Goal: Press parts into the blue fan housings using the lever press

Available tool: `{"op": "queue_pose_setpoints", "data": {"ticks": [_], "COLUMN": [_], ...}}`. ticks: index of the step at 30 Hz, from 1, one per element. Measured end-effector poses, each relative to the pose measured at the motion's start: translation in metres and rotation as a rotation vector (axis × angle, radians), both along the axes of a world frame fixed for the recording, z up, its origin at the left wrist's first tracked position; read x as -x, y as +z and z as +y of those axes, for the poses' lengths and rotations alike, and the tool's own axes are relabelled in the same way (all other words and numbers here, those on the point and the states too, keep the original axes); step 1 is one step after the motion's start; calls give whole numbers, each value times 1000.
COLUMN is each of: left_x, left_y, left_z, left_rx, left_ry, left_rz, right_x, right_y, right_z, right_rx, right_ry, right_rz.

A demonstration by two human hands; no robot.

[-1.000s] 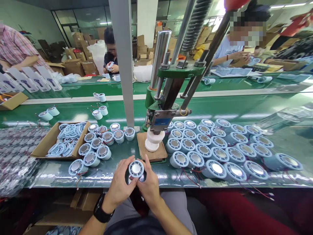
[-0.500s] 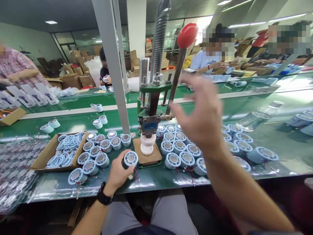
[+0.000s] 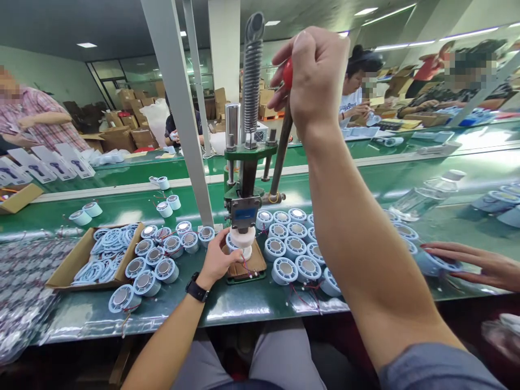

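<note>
The right hand [image 3: 314, 73] is clenched around the red knob [image 3: 287, 72] of the press lever [image 3: 280, 154], hiding most of the knob. The left hand [image 3: 217, 260] grips a pale blue round part [image 3: 231, 244] at the press base [image 3: 244, 265], its fingers covering most of it. At the right edge, another person's hand [image 3: 467, 262] rests on similar parts [image 3: 286, 254].

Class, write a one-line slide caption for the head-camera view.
Right hand grips the press's red knob while left hand steadies a round part under the press head.
</note>
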State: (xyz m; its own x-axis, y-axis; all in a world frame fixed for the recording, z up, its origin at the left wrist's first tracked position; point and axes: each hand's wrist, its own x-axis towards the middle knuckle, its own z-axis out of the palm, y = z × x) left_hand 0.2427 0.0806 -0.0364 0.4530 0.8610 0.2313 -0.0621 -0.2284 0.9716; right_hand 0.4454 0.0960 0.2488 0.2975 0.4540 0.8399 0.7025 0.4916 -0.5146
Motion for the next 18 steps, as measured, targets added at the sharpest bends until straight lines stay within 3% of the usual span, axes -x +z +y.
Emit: {"op": "queue_pose_setpoints", "data": {"ticks": [7,9,11,14,18], "left_x": [-11,-6,7,45,119], "left_y": [-3,-1,2,8,27], "left_z": [6,3,-1,-6,5], "left_rx": [21,22,16,-9,-141], "left_ry": [-142,-166,-152,-48,261], "left_rz": [31,27,35,88,201], "right_x": [0,3,8,25,53], "right_y": [6,9,3,-37,-136], "right_z": [9,-6,-39,-106,-183], "right_rx": [25,53,-14,-221,-145], "right_ry": [36,75,144,183,145], "right_rz": [76,121,122,5,-87]}}
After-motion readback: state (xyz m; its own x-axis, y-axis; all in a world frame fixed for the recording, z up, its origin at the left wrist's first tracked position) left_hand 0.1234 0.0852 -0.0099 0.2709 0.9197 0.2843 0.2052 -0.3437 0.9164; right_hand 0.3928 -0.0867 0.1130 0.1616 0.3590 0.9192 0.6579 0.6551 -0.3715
